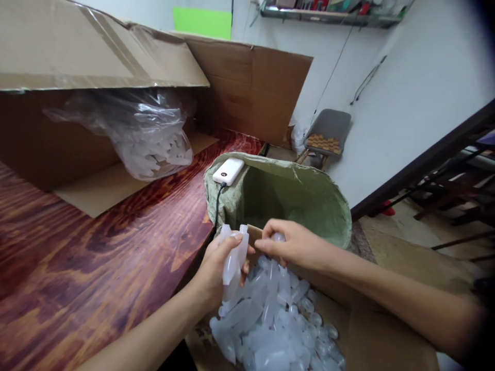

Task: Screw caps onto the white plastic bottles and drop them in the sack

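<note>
My left hand [212, 265] is closed around a few translucent white plastic pieces [235, 257], shaped like small squeeze bottles with narrow necks pointing up. Close beside it, the curled fingers of my right hand [297, 245] hold a small clear rounded plastic piece [278, 237], partly hidden by the fingers. Beneath both hands lies a heap of similar translucent plastic pieces [266, 314] in a cardboard box [386, 335]. Just beyond the hands gapes a green woven sack [332, 206], its rim folded outward.
A white power bank [229, 171] with a black cable rests on the sack's rim. At left, a reddish wooden table [147, 257] carries a large open carton [247, 82] with a clear plastic bag [150, 149] of white pieces. A grey chair [330, 126] stands behind.
</note>
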A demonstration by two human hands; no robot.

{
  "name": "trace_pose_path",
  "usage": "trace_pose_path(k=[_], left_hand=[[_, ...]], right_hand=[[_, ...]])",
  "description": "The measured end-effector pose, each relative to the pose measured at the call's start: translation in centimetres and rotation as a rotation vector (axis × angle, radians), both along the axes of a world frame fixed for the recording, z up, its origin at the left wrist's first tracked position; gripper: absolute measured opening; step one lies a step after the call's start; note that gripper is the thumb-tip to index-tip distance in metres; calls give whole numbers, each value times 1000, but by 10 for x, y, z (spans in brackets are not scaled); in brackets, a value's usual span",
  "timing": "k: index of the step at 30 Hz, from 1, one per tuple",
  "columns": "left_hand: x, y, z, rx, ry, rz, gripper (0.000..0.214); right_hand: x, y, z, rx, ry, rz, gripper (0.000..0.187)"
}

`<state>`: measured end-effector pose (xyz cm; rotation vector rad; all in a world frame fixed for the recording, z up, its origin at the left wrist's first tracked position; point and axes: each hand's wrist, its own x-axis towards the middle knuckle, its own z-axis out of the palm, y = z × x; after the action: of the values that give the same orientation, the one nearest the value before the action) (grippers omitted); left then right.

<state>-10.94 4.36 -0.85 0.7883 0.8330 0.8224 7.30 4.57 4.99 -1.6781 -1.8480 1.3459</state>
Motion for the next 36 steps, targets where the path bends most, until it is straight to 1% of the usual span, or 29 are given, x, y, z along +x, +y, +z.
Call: trace_pose_path(k=[2, 4, 7, 10, 12, 15, 19, 22, 25, 28, 31, 33, 36], left_hand=[[1, -3, 1, 18, 20, -23, 39], [2, -6, 2, 50, 35, -55, 38], [2, -11, 0, 117, 53, -123, 38], [1, -16, -2, 195, 98, -172, 40], [0, -17, -2, 241, 128, -174, 41], [-1, -18, -1, 280, 147, -152, 44], [-4, -15, 0, 290, 155, -103, 42], [-5, -11, 1, 293, 163, -72, 41], [-5, -7, 2, 283, 169, -56, 42], [-5, -5, 2, 260, 153, -66, 44], [-6, -2, 1, 244, 116, -120, 45], [-7, 0, -2, 290, 146, -150, 45], [-9, 1, -4, 391, 245, -149, 43]], right_hand=[[3, -1, 2, 124, 36, -156, 31], [5, -1, 3, 194, 79, -230, 33], [2, 0, 4, 254, 88, -258, 37], [-7, -2, 5, 301, 42, -247, 34], [-13, -4, 5, 328, 5, -198, 30], [-16, -6, 4, 388, -53, -84, 24], [-6, -5, 1, 462, -107, 71, 18], [2, -1, 3, 475, -111, 193, 14], [6, 5, 7, 471, -95, 298, 15], [7, 9, 10, 470, -68, 373, 16], [11, 9, 11, 464, -37, 444, 17], [14, 7, 11, 452, -30, 474, 21], [15, 5, 10, 413, -77, 473, 22]])
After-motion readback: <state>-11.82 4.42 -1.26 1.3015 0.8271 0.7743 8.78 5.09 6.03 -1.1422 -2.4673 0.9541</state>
